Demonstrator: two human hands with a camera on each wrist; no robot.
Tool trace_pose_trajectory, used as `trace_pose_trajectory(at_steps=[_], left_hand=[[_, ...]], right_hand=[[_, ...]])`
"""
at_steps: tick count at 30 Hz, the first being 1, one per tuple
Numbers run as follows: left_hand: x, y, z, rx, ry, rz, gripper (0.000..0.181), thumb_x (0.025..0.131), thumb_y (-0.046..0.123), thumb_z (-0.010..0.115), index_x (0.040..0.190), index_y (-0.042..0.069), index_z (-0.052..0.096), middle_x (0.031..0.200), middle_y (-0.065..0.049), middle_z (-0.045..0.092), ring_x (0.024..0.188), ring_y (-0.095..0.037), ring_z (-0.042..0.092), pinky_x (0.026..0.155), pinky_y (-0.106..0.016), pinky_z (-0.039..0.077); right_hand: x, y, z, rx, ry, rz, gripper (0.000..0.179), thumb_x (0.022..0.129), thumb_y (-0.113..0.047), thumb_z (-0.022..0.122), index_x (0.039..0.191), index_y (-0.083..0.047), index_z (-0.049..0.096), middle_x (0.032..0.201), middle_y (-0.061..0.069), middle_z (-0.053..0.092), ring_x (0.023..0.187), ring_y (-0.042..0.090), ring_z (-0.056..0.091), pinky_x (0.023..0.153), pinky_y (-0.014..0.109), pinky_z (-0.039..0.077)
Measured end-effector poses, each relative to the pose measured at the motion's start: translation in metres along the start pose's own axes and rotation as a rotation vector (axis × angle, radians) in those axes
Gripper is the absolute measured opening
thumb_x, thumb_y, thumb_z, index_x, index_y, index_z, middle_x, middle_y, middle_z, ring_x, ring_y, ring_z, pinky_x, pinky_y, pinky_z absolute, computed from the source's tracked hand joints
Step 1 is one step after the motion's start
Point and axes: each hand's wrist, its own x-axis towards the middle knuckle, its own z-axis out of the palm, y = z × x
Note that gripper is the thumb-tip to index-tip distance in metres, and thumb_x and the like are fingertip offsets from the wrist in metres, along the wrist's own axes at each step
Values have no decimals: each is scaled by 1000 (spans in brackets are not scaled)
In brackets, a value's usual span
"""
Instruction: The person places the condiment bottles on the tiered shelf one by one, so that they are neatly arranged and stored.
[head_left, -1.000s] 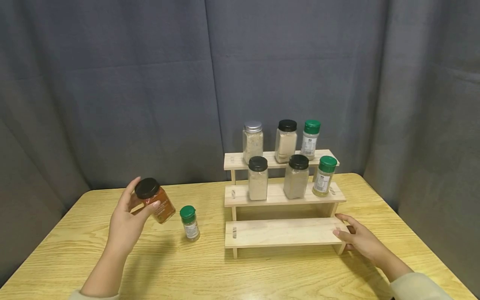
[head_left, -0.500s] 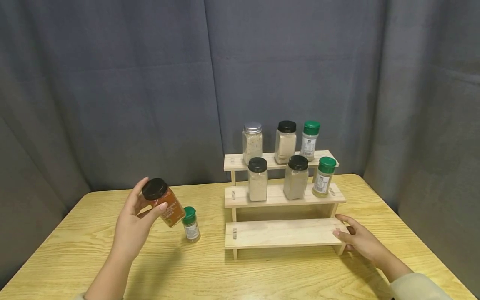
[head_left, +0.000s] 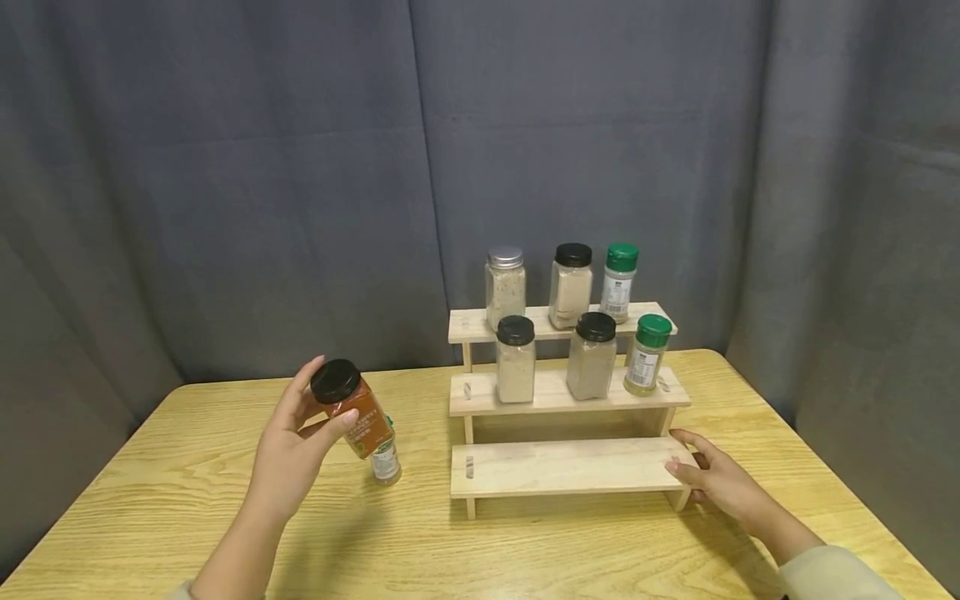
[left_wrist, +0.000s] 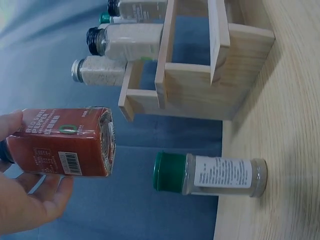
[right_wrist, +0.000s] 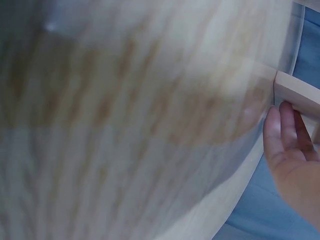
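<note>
My left hand [head_left: 288,454] holds a jar of red spice [head_left: 365,425] with a black lid, tilted, above the table's left half. Thumb and fingers grip it near the lid; the left wrist view shows its barcode side [left_wrist: 70,162]. Just behind that jar stands a small green-capped spice shaker [left_wrist: 222,174] on the table, partly hidden in the head view. My right hand [head_left: 723,483] grips the right end of a three-tier wooden rack [head_left: 562,467], thumb on the lowest board and fingers around its side. That lowest board bears no jars.
On the rack's top tier stand a silver-lidded jar [head_left: 506,287], a black-lidded jar [head_left: 572,287] and a green-capped shaker [head_left: 618,283]. The middle tier holds two black-lidded jars and another green-capped shaker [head_left: 647,357]. A grey curtain [head_left: 300,183] hangs behind the wooden table [head_left: 187,467].
My left hand has carried the red spice jar to the right, so it now covers much of the small shaker in the head view. My right hand stays on the rack.
</note>
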Motion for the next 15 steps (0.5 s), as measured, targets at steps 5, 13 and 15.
trace_pose_trajectory(at_steps=[5, 13, 15], left_hand=[[0, 2, 7, -22, -33, -14, 65, 80, 17, 62, 134, 27, 28, 111, -8, 50, 99, -9, 47, 77, -18, 42], [0, 5, 17, -61, -65, -46, 65, 78, 20, 64, 133, 30, 30, 111, -8, 50, 100, -14, 47, 79, -22, 42], [0, 6, 19, -70, -70, -53, 65, 78, 20, 64, 132, 31, 31, 111, -8, 50, 99, -16, 48, 79, -24, 43]], right_hand=[[0, -1, 0, 2, -5, -10, 64, 86, -19, 54, 132, 4, 16, 95, 17, 52, 79, 20, 54, 63, 32, 45], [-1, -1, 1, 22, -10, -3, 64, 86, -18, 53, 133, 4, 15, 107, 26, 46, 83, 22, 54, 66, 33, 45], [0, -1, 1, 19, -10, 1, 64, 86, -19, 53, 133, 3, 15, 109, 27, 45, 84, 23, 54, 66, 33, 45]])
